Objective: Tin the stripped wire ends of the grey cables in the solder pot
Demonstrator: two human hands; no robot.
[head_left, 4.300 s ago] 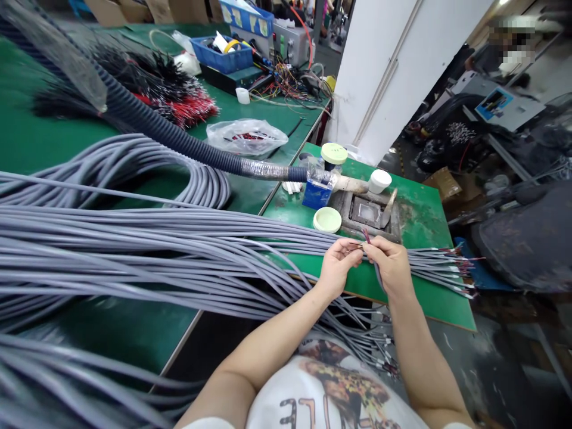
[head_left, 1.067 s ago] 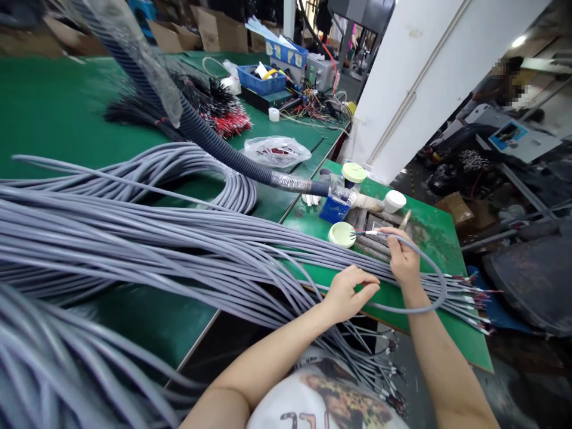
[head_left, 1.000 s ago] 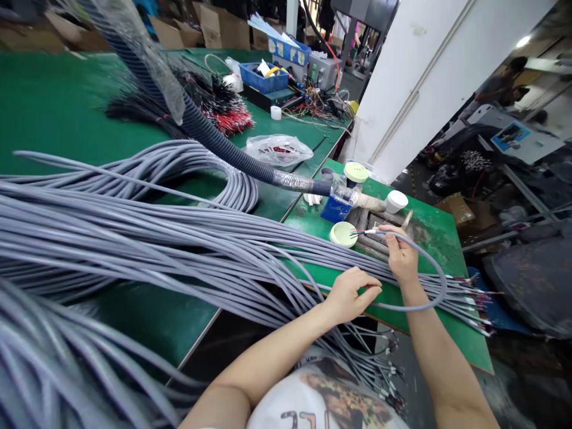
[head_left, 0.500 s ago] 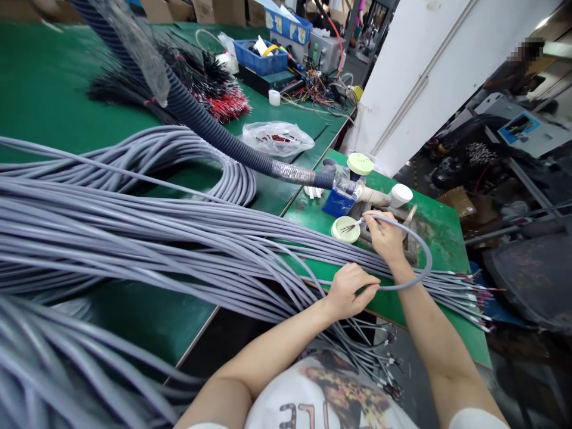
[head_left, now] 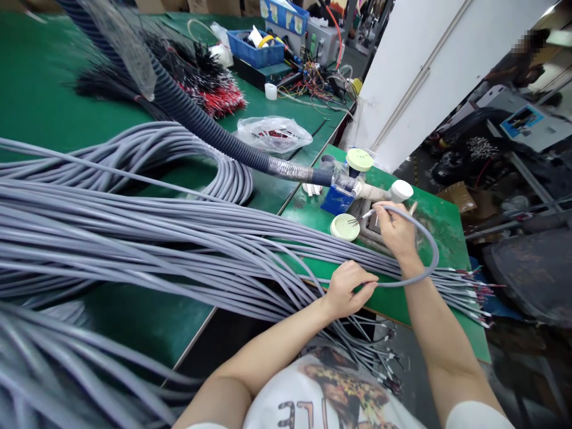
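Observation:
One grey cable [head_left: 434, 253] bends in a loop between my two hands. My right hand [head_left: 397, 231] is closed on it near its stripped end, whose thin dark wires point left over a pale round dish [head_left: 345, 227]. Below and to the left, my left hand [head_left: 349, 289] pinches the same cable between thumb and fingers. A thick bundle of grey cables [head_left: 250, 229] runs across the bench behind my left hand, and its stripped ends [head_left: 473, 292] lie to the right of my right forearm. A metal holder [head_left: 373, 229] stands just behind the wires, partly hidden by my right hand.
A ribbed dark hose [head_left: 214, 134] slopes down to a blue box [head_left: 338, 198] beside the dish. Round lidded tubs [head_left: 360, 159] stand behind it. Black and red wire bundles [head_left: 192, 77], a plastic bag [head_left: 273, 134] and blue bins [head_left: 257, 47] occupy the far bench. A person [head_left: 518, 65] is at far right.
My right hand has moved slightly right and back, drawing the wire ends from the dish's middle to its right edge. My left hand has hardly moved. The view has shifted slightly.

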